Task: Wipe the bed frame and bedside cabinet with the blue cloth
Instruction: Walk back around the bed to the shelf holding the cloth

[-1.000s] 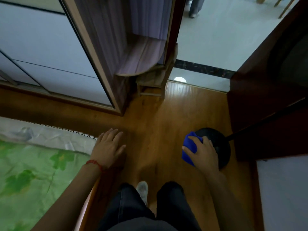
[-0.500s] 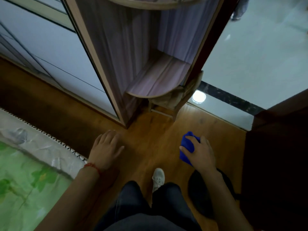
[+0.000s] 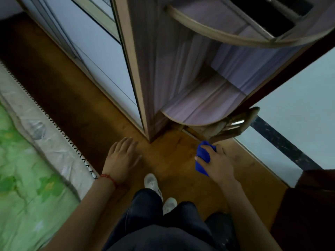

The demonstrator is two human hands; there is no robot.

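I am gripping the blue cloth (image 3: pixel 203 160) bunched in my right hand (image 3: pixel 216 163), above the floor near the bed frame (image 3: pixel 90 142); my left hand (image 3: pixel 120 157) is hanging open. I am planning flat, overlapping passes along the frame.

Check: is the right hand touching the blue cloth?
Touching. The head view shows the right hand closed on the blue cloth, fingers wrapped over its top with cloth bunched under the palm.
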